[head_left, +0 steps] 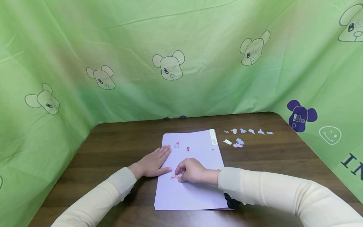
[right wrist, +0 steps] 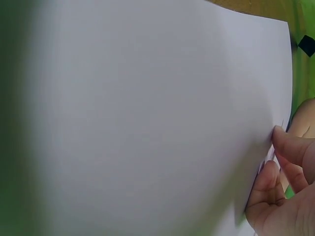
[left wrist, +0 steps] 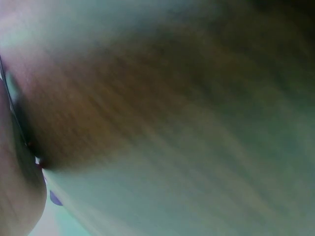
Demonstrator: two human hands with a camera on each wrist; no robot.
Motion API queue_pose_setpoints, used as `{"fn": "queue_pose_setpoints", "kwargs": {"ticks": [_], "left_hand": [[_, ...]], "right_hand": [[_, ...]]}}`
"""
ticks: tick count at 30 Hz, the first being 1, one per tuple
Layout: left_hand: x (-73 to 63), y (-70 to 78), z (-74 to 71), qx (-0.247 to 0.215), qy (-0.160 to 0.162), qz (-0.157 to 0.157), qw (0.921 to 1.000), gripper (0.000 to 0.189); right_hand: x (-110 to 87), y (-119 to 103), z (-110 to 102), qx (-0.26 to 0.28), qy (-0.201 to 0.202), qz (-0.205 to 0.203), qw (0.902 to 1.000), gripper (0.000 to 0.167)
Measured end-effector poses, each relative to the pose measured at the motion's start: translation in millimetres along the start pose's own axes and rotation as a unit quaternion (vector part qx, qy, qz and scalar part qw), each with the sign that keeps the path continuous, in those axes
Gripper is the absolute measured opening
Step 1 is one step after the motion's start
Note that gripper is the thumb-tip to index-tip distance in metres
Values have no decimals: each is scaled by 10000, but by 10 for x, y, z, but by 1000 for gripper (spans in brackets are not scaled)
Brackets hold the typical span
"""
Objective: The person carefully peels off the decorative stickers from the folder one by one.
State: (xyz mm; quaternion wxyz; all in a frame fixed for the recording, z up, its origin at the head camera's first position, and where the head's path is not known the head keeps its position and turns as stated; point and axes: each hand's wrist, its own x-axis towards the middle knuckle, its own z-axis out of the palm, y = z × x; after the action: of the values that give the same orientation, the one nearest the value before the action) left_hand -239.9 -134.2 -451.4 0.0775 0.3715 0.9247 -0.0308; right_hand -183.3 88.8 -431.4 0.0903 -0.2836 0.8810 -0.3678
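My left hand [head_left: 154,161] lies with straight fingers across the left edge of a white sheet of paper [head_left: 195,198], thumb spread toward the middle. Over the sheet, my right hand [head_left: 193,170] has its thumb and fingers bent around a small orange-and-pink sticker [head_left: 176,177], pinching it at the paper surface; part of it is hidden by the fingertips. In the right wrist view the right hand [right wrist: 290,182] touches the sheet with thumb and curled fingers. Farther up the paper are a pink-and-blue sticker [head_left: 176,144] and a small red one [head_left: 188,148]. The left wrist view is mostly blurred.
Several small pale-blue cut-out pieces [head_left: 251,131] lie in a row on the brown table [head_left: 127,135], right of the paper. Below them are a white piece [head_left: 227,142] and a pink-blue cluster [head_left: 239,143]. A green printed curtain [head_left: 127,41] encloses the table.
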Motion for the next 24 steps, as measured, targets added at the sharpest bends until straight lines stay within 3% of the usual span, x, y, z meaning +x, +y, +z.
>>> {"fn": "queue_pose_setpoints", "kwargs": {"ticks": [24], "left_hand": [[-1, 1, 6, -20, 35, 17, 10000, 88]], "right_hand": [[-11, -20, 5, -42, -185, -235, 9995, 10]]}}
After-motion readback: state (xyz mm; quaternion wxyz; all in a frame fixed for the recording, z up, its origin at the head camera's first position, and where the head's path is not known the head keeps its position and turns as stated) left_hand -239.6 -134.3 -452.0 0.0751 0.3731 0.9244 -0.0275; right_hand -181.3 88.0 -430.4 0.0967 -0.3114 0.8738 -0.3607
